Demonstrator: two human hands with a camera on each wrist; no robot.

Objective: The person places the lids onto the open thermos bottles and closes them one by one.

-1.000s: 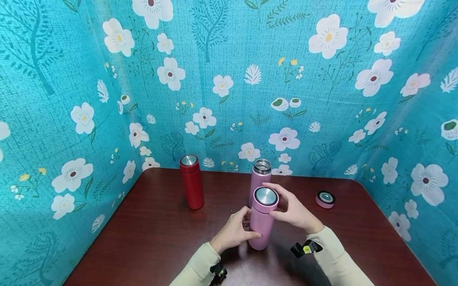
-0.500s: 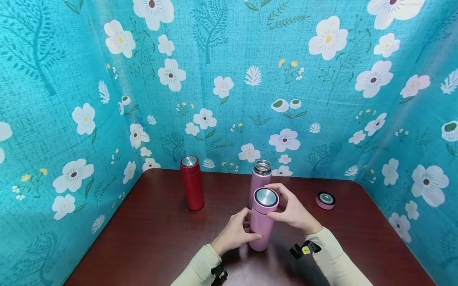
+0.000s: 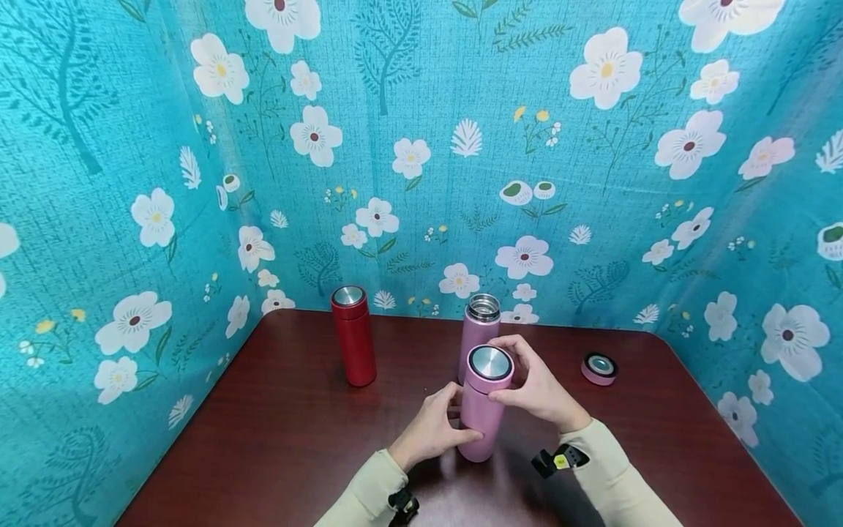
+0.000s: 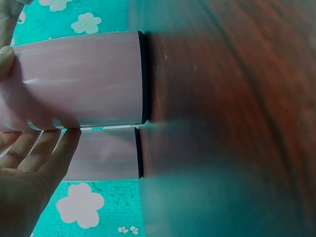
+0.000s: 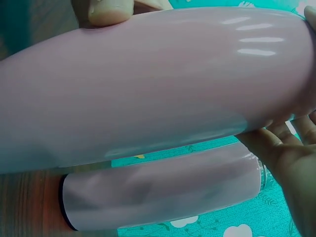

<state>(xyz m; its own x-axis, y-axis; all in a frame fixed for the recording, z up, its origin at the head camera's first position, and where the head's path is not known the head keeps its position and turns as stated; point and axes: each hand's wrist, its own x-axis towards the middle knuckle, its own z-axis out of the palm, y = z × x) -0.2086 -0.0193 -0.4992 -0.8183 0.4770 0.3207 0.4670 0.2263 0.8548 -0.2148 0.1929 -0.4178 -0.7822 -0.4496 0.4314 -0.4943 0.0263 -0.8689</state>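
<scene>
**Two grips, one capped pink bottle [image 3: 482, 421]**

Head view: capped pink bottle upright, long axis near vertical, directly between both sets of fingers. Left hand [image 3: 431, 428] grasps the lower body; right hand [image 3: 536, 388] grasps higher, at the seam under the lid [image 3: 490, 363], so the right fingers are nearer to that lid. Just beyond the fingers, partly masked: uncapped pink bottle [image 3: 473, 340], steel mouth showing. Out past the right fingers, loose cap [image 3: 599, 369] on the surface [image 3: 276, 446]. Left of and beyond the left fingers, red bottle [image 3: 356, 348], lidded.

Left wrist view: left fingers along one side, thumb opposite. Dark base ring clear beyond the fingertips, seemingly meeting the surface; head view hardly gives it. Lid out of frame.

Right wrist view: right fingers curl round the upper body. Flowered cloth [image 3: 421, 205] shows between the two pink bottles, so they look apart; head view overlaps them.
</scene>
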